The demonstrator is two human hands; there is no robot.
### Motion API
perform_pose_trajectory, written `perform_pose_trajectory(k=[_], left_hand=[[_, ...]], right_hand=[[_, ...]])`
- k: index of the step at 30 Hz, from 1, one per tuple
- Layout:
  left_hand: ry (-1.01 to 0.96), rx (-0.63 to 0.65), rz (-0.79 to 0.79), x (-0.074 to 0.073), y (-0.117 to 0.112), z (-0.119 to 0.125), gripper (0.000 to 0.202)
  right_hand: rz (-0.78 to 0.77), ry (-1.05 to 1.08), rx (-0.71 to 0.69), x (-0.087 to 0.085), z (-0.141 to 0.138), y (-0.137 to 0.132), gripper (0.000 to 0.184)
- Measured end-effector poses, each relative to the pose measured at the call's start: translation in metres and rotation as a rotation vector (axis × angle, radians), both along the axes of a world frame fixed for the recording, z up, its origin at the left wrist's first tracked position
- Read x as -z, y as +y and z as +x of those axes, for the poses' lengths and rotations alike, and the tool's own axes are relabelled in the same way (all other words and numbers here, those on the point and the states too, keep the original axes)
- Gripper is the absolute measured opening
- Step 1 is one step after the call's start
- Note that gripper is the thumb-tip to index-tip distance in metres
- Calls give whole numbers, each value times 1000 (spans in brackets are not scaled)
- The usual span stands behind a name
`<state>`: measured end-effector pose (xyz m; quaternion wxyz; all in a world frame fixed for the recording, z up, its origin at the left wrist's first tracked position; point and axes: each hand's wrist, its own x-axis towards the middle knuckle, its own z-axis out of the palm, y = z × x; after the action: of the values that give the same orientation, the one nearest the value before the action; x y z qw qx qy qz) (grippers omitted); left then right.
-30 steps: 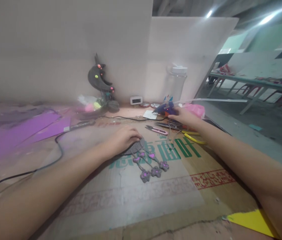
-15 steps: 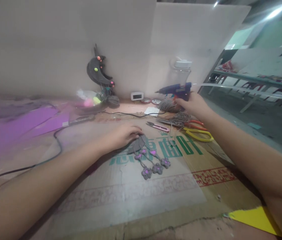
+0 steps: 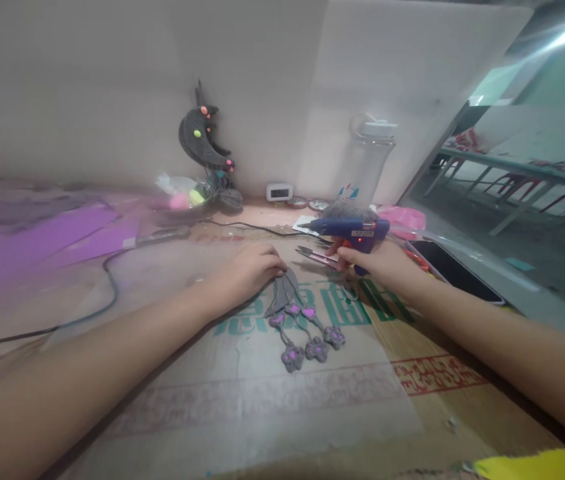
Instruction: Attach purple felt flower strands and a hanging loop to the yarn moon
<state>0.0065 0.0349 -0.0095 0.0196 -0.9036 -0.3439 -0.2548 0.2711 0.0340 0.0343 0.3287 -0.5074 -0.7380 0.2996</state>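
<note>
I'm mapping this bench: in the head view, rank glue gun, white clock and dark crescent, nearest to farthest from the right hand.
1. Glue gun: held in the right hand.
2. White clock: to the left, farther back.
3. Dark crescent: leftmost of these.

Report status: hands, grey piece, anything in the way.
Right hand holding blue glue gun. Left hand on grey piece with flower strings. Pink snips near right hand, possible obstruction.

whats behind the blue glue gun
Behind the blue glue gun, grey yarn shows above it, with a clear bottle further back. The yarn's lower part is covered.
</note>
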Motion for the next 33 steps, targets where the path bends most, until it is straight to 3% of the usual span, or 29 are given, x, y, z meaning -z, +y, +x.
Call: perform_pose_trajectory(k=[5, 13, 21, 29, 33], left_hand=[[80, 4, 59, -3, 0, 2, 18], [189, -60, 115, -4, 0, 7, 18], [94, 17, 103, 2, 3, -1, 22], [83, -29, 45, -3, 3, 5, 16], [8, -86, -38, -3, 1, 4, 18]], right_hand=[[-58, -58, 16, 11, -1, 0, 26], [20, -65, 104, 15, -3, -3, 32], [-60, 49, -15, 15, 6, 7, 36], [-4, -104, -117, -10, 12, 7, 36], [-78, -187, -153, -15, 17, 7, 30]])
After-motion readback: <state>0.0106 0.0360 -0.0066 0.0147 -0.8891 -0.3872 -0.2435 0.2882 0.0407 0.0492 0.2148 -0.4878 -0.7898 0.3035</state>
